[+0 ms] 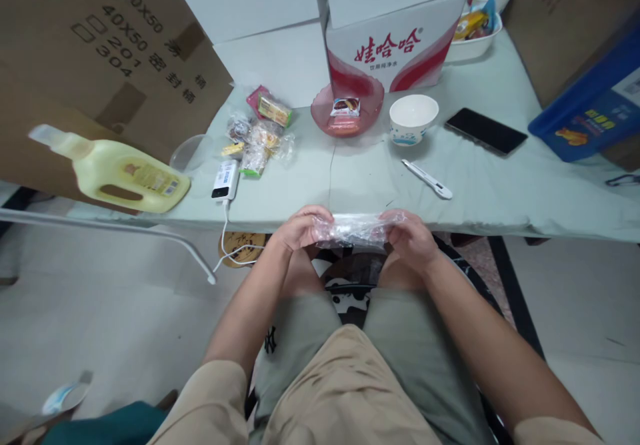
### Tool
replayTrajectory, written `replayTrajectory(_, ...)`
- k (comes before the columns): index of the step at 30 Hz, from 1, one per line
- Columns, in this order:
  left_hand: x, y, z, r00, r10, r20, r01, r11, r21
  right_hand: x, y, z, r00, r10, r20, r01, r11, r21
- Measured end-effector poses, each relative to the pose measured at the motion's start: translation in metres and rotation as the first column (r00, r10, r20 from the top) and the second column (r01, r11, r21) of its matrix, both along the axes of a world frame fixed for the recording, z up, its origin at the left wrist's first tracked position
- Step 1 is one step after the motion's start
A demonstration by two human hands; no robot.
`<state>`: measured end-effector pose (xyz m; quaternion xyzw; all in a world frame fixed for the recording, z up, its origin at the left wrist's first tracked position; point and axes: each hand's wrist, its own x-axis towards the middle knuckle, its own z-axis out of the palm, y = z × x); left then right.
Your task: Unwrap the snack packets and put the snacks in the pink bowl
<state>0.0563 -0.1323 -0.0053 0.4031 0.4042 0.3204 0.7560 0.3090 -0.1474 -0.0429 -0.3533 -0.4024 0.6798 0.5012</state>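
The plastic bag (356,228) was pinched taut between left hand (300,230) and right hand (413,237), off the table (500,191) edge; pulling harder might tear it.

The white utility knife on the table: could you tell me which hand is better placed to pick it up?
Probably the right hand. The white utility knife lies on the table just beyond it, while the left hand is farther off. Both hands now grip the clear plastic bag, so one must let go.
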Motion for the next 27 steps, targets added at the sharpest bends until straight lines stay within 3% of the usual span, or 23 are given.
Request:
replayTrajectory(3, 0.003, 0.003, 0.003, 0.996, -0.043, -0.076, 0.044, 0.999, 0.013, 0.004, -0.001, 0.001, 1.0, 0.005, 0.023, -0.004, 1.0, -0.01)
replayTrajectory(6, 0.013, 0.006, 0.006, 0.966, 0.022, -0.256, 0.025, 0.984, 0.179, 0.0, 0.0, -0.002, 0.984, -0.101, 0.144, 0.108, 0.993, -0.039)
replayTrajectory(12, 0.02, 0.019, 0.014, 0.928, 0.075, -0.366, 0.063, 0.934, 0.352, -0.01, 0.003, -0.01, 0.99, -0.125, 0.07, 0.137, 0.97, -0.2)
replayTrajectory(15, 0.017, 0.027, 0.016, 0.908, 0.11, -0.403, 0.071, 0.911, 0.406, -0.006, 0.006, -0.006, 0.972, -0.131, 0.195, 0.154, 0.982, -0.112)
replayTrajectory(18, 0.026, 0.022, 0.013, 0.814, 0.41, -0.411, -0.106, 0.802, 0.588, 0.001, 0.004, 0.005, 0.838, -0.36, 0.41, 0.338, 0.932, 0.129)
replayTrajectory(20, 0.041, 0.013, 0.009, 0.751, 0.51, -0.418, -0.141, 0.743, 0.654, 0.004, 0.001, 0.014, 0.755, -0.472, 0.454, 0.363, 0.879, 0.311)
replayTrajectory(22, 0.061, 0.003, 0.005, 0.831, 0.367, -0.417, -0.035, 0.784, 0.62, 0.003, -0.004, 0.021, 0.79, -0.423, 0.444, 0.267, 0.889, 0.372)
replayTrajectory(25, 0.085, -0.002, -0.002, 0.963, 0.089, -0.255, 0.057, 0.854, 0.517, 0.001, -0.011, 0.022, 0.921, -0.195, 0.336, 0.094, 0.951, 0.295)
replayTrajectory(27, 0.092, 0.002, -0.005, 0.978, 0.073, -0.194, 0.028, 0.882, 0.471, 0.003, -0.014, 0.019, 0.963, -0.123, 0.238, 0.069, 0.972, 0.223)
